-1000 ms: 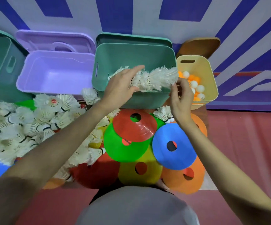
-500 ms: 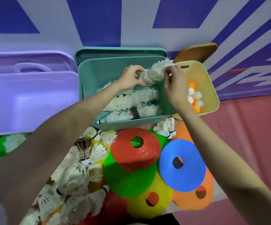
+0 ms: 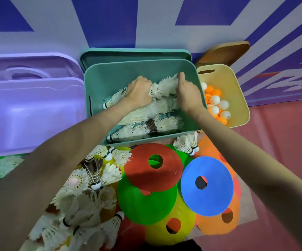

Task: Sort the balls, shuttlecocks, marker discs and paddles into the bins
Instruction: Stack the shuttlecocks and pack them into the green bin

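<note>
Shuttlecocks, a nested white row (image 3: 162,87), feathers frayed, lie low inside the teal bin (image 3: 143,69); your left hand (image 3: 138,91) and right hand (image 3: 188,93) curl fingers around either end.

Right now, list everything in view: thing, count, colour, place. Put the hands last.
Stacked shuttlecock row: one, white, held inside the green bin.
Green bin: one, teal, centre, more shuttlecock rows lying in it.
Green lid: one, teal, behind the green bin against the wall.
Purple bin: one, lilac, left of the green bin.
Yellow bin: one, cream-yellow, right of the green bin.
Ping-pong balls: several, white and orange, in the yellow bin.
Loose shuttlecocks: many, mostly white, on the floor at lower left.
Marker discs: several, red, green, blue, yellow, orange, overlapping below the green bin.
Left hand: grips the row's left part.
Right hand: grips the row's right end.
</note>
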Demonstrator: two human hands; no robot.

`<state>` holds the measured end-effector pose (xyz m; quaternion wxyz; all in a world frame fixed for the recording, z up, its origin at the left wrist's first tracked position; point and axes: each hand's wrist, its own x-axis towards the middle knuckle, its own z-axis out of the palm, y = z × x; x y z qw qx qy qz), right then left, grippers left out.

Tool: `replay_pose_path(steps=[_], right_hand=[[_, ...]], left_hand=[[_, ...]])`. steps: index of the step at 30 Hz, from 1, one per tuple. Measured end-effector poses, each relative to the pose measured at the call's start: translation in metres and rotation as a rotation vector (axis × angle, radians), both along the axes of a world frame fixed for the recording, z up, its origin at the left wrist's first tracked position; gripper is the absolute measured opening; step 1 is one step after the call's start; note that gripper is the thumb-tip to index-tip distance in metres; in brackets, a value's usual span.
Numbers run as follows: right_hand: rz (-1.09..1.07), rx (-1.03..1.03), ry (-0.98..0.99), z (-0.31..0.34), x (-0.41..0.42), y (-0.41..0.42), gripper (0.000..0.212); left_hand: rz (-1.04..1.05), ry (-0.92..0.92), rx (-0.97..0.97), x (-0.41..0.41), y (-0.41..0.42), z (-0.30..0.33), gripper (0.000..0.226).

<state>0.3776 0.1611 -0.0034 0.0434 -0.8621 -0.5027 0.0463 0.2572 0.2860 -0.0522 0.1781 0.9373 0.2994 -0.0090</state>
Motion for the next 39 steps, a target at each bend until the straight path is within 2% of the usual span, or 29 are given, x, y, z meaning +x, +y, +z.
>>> replay_pose_path(steps=[5, 11, 15, 21, 24, 28, 33, 37, 39], right_hand=[[0.048, -0.112, -0.075, 0.005, 0.001, 0.011, 0.039], [0.096, -0.268, -0.143, -0.002, 0.004, 0.027, 0.038], [0.098, -0.323, -0.178, -0.005, 0.004, 0.03, 0.035], [0.101, -0.17, -0.192, -0.014, -0.002, 0.021, 0.045], [0.232, -0.181, -0.245, -0.015, 0.0, 0.022, 0.042], [0.269, -0.249, -0.139, -0.025, 0.009, 0.027, 0.033], [0.258, -0.3, -0.031, -0.026, 0.01, 0.023, 0.035], [0.189, -0.25, 0.038, -0.012, -0.001, 0.014, 0.038], [0.183, -0.139, 0.071, -0.001, -0.008, -0.001, 0.038]], left_hand=[[-0.012, 0.077, 0.101, -0.001, -0.002, 0.01, 0.015], [-0.006, 0.074, 0.052, -0.008, 0.0, 0.007, 0.018], [0.003, 0.025, 0.112, -0.01, -0.006, 0.001, 0.045], [-0.009, 0.045, 0.002, -0.012, -0.005, -0.013, 0.038], [-0.006, 0.043, -0.023, -0.01, 0.0, -0.015, 0.038], [-0.034, 0.12, -0.065, -0.004, 0.003, -0.014, 0.04], [-0.026, 0.128, -0.169, -0.005, 0.001, -0.015, 0.044], [0.044, 0.055, -0.21, -0.011, -0.001, -0.004, 0.051], [0.079, 0.007, -0.216, -0.016, -0.005, 0.008, 0.047]])
